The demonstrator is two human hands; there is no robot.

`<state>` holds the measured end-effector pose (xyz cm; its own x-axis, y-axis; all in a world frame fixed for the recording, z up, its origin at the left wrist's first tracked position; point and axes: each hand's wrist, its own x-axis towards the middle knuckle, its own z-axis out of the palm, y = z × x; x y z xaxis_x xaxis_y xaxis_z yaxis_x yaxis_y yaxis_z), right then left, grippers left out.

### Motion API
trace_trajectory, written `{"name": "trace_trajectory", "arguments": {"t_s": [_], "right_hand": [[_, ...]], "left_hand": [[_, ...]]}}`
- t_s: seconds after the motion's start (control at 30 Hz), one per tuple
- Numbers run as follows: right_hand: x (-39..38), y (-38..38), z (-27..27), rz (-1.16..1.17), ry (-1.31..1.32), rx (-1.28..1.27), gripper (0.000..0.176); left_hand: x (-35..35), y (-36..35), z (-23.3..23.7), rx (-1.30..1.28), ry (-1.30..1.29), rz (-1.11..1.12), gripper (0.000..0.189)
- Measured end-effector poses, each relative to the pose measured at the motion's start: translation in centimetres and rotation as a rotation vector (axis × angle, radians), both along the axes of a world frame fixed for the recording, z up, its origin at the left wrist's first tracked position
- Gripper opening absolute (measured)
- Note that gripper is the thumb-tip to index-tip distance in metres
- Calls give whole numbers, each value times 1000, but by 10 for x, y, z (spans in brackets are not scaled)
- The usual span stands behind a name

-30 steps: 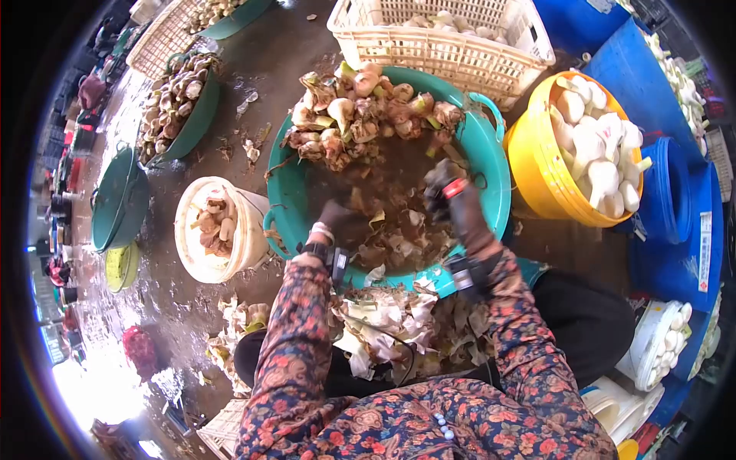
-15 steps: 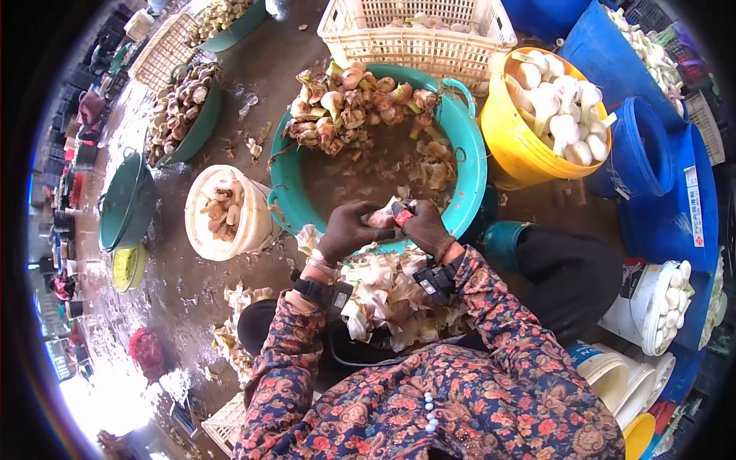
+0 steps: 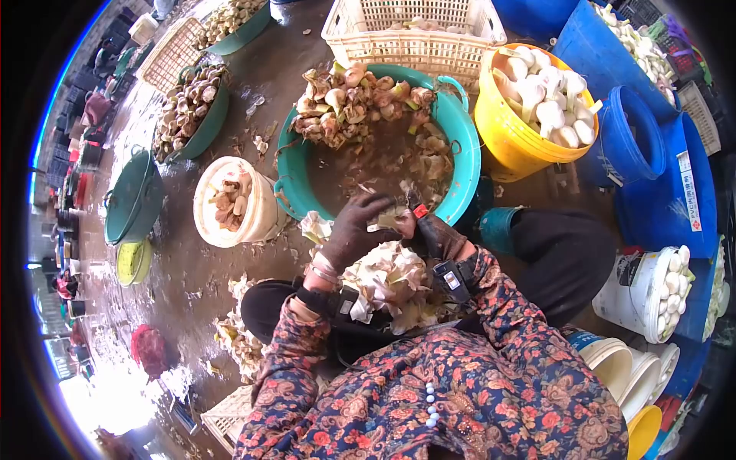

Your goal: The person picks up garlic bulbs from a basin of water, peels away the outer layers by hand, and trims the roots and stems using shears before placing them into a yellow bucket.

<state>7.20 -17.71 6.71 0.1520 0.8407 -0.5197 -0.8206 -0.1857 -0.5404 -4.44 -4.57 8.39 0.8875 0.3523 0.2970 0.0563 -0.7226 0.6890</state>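
Pale, with a faint pinkish cast, the bulb (image 3: pixel 399 221) is held between the two gloved hands, above the near rim of the teal tub (image 3: pixel 464 165). Its surface is partly hidden by fingers, and its finer condition cannot be told.

The left hand (image 3: pixel 354 230), in a dark brown glove, is partly closed: the fingers bend over toward the bulb and grip its left side, with a narrow opening between thumb and fingers. The right hand (image 3: pixel 445 236), gloved likewise, is curled nearly closed about a small tool (image 3: pixel 420 211) with a red part, at the right side of the bulb. The tool's working end is too blurred to describe, and whether it touches the bulb cannot be told.

Directly below the hands, a pile of papery white and cream peelings (image 3: pixel 389 280) lies between the legs. Inside the tub, brownish unpeeled bulbs (image 3: pixel 356 103) with dry skins are heaped along the far side; loose scraps (image 3: pixel 429 162) lie at its right side.

Right of the tub, a yellow bucket (image 3: pixel 498 138) is filled with clean white bulbs (image 3: pixel 548 96). Left of it, a white bucket (image 3: pixel 264 207) contains brownish pieces (image 3: pixel 228 205). A cream crate (image 3: pixel 418 50) is just beyond the tub.
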Motion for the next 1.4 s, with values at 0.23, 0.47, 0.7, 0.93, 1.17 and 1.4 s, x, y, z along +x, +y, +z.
{"name": "trace_trajectory", "arguments": {"t_s": [0.23, 0.47, 0.7, 0.93, 1.17, 1.4], "right_hand": [[4, -2, -78, 149, -602, -52, 42], [-3, -2, -25, 55, -480, 212, 39], [4, -3, -6, 51, -326, 299, 43], [-4, 0, -15, 201, -1256, 26, 44], [-14, -5, -27, 71, -261, 179, 29], [-3, -7, -48, 218, -273, -151, 55]], "left_hand": [[-10, -21, -29, -323, 68, 45, 15], [-11, -22, -43, -1239, -9, 299, 19], [-23, -30, -56, -685, -140, 221, 25], [-22, -26, -35, -999, -14, 311, 20], [-18, -36, -13, -1138, -162, 283, 24], [-40, 21, -11, -839, -202, 777, 18]]}}
